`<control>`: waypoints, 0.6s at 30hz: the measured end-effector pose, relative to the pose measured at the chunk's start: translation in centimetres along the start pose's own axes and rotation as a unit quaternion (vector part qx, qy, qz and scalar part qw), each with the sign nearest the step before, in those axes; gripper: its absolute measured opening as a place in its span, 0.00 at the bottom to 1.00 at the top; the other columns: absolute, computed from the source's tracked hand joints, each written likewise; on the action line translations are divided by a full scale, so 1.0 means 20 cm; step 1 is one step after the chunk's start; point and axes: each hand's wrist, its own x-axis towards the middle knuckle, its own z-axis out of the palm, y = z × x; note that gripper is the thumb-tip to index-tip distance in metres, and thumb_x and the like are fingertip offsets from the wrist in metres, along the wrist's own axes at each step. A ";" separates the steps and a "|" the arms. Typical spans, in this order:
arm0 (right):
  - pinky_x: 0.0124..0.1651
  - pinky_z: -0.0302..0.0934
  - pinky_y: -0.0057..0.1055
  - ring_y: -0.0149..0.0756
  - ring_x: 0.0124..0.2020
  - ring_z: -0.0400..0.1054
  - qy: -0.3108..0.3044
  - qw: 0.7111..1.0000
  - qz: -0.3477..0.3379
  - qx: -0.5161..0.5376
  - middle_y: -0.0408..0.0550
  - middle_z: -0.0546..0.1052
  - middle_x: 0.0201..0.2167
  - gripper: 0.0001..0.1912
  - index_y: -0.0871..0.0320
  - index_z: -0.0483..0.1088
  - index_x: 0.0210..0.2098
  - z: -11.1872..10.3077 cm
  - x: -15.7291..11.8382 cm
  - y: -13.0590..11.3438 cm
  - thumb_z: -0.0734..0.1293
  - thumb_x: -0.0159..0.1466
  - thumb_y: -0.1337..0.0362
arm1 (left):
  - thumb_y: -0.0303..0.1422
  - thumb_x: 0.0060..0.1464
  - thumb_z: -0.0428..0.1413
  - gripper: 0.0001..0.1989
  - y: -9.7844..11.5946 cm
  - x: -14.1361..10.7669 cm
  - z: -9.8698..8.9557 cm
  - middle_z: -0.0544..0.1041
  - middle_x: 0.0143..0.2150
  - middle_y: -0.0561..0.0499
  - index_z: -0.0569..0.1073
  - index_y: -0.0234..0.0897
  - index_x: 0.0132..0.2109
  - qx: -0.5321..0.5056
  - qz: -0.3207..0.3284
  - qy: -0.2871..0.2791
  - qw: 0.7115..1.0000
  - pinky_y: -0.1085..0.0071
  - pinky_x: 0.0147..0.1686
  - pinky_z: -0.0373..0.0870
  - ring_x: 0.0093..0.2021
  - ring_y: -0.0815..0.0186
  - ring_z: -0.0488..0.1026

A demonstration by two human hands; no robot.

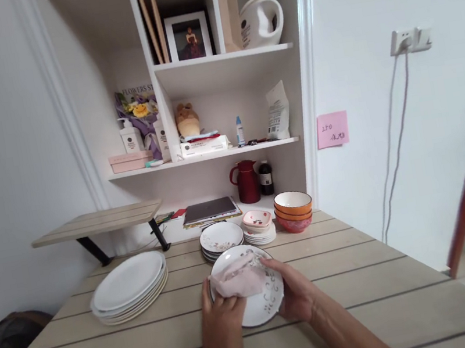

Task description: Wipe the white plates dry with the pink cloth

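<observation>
Above the front of the table I have a round white plate (258,310) with a dark rim and a grey floral pattern, tilted toward me. My right hand (298,292) grips its right edge, thumb on the upper face and fingers underneath. A crumpled pale pink cloth (240,278) lies against the plate's face. My left hand (223,311) is closed on this cloth at the plate's left side; its fingertips are partly hidden by the folds. Just behind stands a stack of similar patterned plates (221,237).
White oval plates (128,281) are stacked at left, beside a small raised wooden shelf (99,221). Small dishes (260,234) and stacked orange and red bowls (294,211) stand behind right. A laptop (209,209) and red jug (247,182) are at the back, under shelves.
</observation>
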 end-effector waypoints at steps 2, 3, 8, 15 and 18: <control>0.50 0.64 0.39 0.44 0.40 0.75 0.004 0.998 0.036 0.047 0.59 0.80 0.35 0.22 0.70 0.68 0.50 0.01 0.02 0.05 0.66 0.59 0.63 | 0.20 0.49 0.53 0.25 -0.01 0.00 -0.02 0.81 0.35 0.56 0.74 0.54 0.49 -0.021 -0.022 -0.028 0.999 0.45 0.63 0.49 0.42 0.61 0.74; 0.50 0.64 0.38 0.43 0.38 0.76 0.018 0.997 0.038 0.062 0.58 0.80 0.33 0.21 0.71 0.68 0.49 0.02 0.03 0.07 0.65 0.58 0.66 | 0.20 0.48 0.53 0.26 -0.01 0.00 -0.02 0.81 0.36 0.56 0.74 0.55 0.50 -0.033 -0.032 -0.040 0.998 0.46 0.63 0.51 0.43 0.60 0.74; 0.49 0.65 0.40 0.44 0.37 0.76 0.039 0.992 0.003 0.122 0.60 0.80 0.33 0.21 0.71 0.67 0.49 0.04 0.06 0.11 0.64 0.61 0.63 | 0.20 0.46 0.55 0.30 0.01 0.00 -0.09 0.80 0.46 0.55 0.71 0.54 0.54 -0.030 -0.065 -0.093 0.993 0.46 0.64 0.50 0.57 0.55 0.68; 0.49 0.65 0.43 0.43 0.36 0.76 0.091 0.982 -0.008 0.163 0.58 0.80 0.34 0.20 0.67 0.65 0.53 0.06 0.07 0.11 0.62 0.64 0.63 | 0.25 0.44 0.62 0.30 -0.10 -0.03 -0.40 0.75 0.56 0.52 0.70 0.53 0.55 0.044 0.070 -0.203 0.976 0.52 0.54 0.69 0.55 0.55 0.71; 0.48 0.66 0.45 0.44 0.35 0.76 0.083 0.982 0.025 0.165 0.59 0.80 0.33 0.21 0.69 0.64 0.53 0.12 0.06 0.16 0.61 0.65 0.61 | 0.40 0.51 0.59 0.16 -0.14 -0.02 -0.54 0.80 0.46 0.51 0.73 0.48 0.48 0.028 0.116 -0.136 0.983 0.60 0.48 0.74 0.47 0.60 0.76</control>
